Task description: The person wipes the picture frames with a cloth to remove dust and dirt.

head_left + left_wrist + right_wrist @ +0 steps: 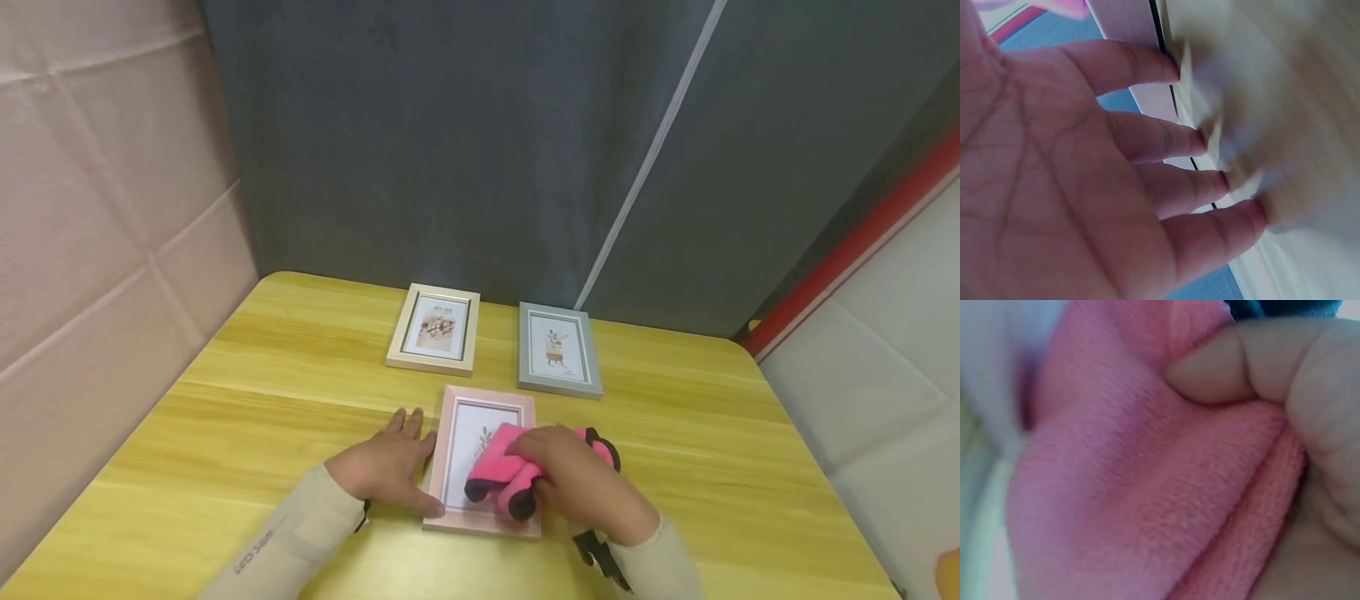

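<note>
My right grip (585, 479) pinches soft pink cloth (491, 463); my left grip (388, 463), fingers extended, touches the probably light, rigid pink photo frame (459, 457), best held edgewise.

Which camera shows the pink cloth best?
The right wrist view: the pink cloth fills much of it, its fuzz plain. The head view shows it smaller, in the right hand; the left wrist view, apparently a sliver.

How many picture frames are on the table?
3: the pink frame in front, partly covered by the pink cloth; the cream frame farther back, left; the gray frame farther back, right. No others show.
</note>
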The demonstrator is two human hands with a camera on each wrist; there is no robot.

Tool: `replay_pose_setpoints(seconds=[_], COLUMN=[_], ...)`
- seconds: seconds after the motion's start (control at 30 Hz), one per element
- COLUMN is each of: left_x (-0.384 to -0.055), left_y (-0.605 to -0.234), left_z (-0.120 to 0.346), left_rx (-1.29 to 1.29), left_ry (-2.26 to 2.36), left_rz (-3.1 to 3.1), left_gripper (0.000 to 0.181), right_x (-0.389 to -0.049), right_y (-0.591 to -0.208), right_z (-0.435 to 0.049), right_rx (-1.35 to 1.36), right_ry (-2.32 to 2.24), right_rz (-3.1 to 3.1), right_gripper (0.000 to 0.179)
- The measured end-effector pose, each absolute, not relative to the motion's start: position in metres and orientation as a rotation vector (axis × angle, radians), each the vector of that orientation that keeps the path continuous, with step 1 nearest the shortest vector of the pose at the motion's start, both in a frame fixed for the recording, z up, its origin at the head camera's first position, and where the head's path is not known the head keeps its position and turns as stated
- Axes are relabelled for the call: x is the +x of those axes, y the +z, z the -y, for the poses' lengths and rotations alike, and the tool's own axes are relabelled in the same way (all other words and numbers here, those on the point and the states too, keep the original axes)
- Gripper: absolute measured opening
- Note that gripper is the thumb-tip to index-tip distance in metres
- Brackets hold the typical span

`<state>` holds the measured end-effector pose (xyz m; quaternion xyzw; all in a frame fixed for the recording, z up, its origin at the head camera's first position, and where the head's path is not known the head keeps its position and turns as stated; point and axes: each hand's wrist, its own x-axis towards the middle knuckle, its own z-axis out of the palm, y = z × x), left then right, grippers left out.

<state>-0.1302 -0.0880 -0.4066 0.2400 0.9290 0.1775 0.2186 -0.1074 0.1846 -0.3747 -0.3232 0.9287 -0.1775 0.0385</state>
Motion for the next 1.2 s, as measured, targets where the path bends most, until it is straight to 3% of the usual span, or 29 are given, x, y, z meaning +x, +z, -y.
replay_pose_setpoints(seconds=[0.17,0.47,0.73,0.93,1.1,1.2], left_x=[-0.13,-0.13,-0.13,-0.131,-0.131,-0.131], left_y=[-0.407,-0.407,-0.405,-0.406,-0.406,-0.406], left_z=[0.088,0.087,0.087,0.087,0.087,0.088], left_rx=[0.66,0.658,0.668,0.669,0.661,0.66], left_ry=[0.489,0.485,0.481,0.485,0.493,0.497], left_rz=[-2.576,-2.577,-2.579,-2.581,-2.578,-2.577], left_gripper=[0.108,0.107,0.106,0.107,0.107,0.108], right_x=[-0.093,-0.088,-0.103,-0.113,-0.117,-0.119], right_y=[-0.362,-0.376,-0.39,-0.4,-0.408,-0.405], right_z=[-0.177,-0.166,-0.171,-0.177,-0.181,-0.183], right_rx=[-1.138,-1.084,-0.795,-0.741,-0.747,-0.791], right_ry=[-0.607,-0.387,-0.349,-0.385,-0.452,-0.504], right_rz=[-2.651,-2.773,-2.831,-2.872,-2.917,-2.948], right_gripper=[0.02,0.02,0.049,0.06,0.06,0.05])
